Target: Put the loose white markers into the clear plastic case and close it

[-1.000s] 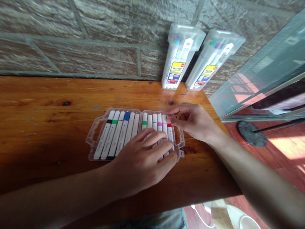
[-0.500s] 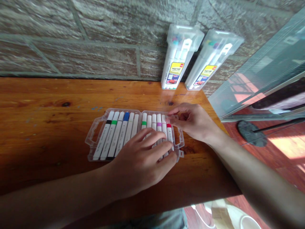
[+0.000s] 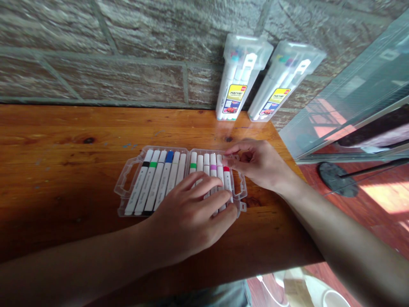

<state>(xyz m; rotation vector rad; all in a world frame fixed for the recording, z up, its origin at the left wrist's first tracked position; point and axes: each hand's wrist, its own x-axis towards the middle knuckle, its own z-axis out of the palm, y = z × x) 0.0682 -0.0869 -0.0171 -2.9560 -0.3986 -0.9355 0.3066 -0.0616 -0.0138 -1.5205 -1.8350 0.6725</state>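
Note:
A clear plastic marker case (image 3: 117,184) lies opened flat on the wooden table, with a row of white markers in each half. My left hand (image 3: 193,211) rests over the right half, fingers spread and lying across the markers, hiding their lower parts. At the far right of that row is a red-banded marker (image 3: 226,169). The thumb and forefinger of my right hand (image 3: 257,164) are pinched on its cap end. In the left half, a blue-capped marker (image 3: 169,157) and a green-banded marker (image 3: 153,164) show plainly.
Two clear marker boxes, a left one (image 3: 234,96) and a right one (image 3: 273,96), stand against the brick wall (image 3: 128,81). A glass panel (image 3: 348,94) is on the right. Below the table's front edge are a white cable and a pale round-rimmed object (image 3: 334,298).

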